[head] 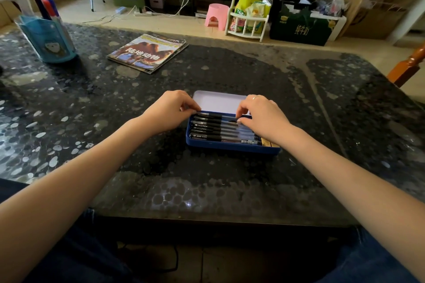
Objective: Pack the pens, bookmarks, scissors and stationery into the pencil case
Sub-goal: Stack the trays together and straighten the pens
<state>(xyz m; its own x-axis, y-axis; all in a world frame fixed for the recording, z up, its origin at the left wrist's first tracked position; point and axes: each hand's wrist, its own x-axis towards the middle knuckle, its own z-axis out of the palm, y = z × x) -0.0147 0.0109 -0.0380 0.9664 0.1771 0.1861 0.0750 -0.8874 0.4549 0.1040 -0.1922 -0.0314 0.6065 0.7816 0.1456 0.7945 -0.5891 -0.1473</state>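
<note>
While both hands worked at its far side, the blue pencil case (230, 147) sat open near the middle of the dark speckled table (230, 71), lid (218, 101) tipped back away from the person. Pens (220, 131) with black grips lay side by side in the tray, filling most of it. Left hand (170, 108) was at the case's far left corner, fingers curled, tips pinching the end of the farthest pen. Right hand (262, 115) lay over the right end of the row, fingers bent down onto the pens; whether it gripped one, could not tell. A ring showed on that hand. Magazine (148, 53) lay well apart toward the far left edge; blue pen holder (49, 39) stood at the far left corner.
</note>
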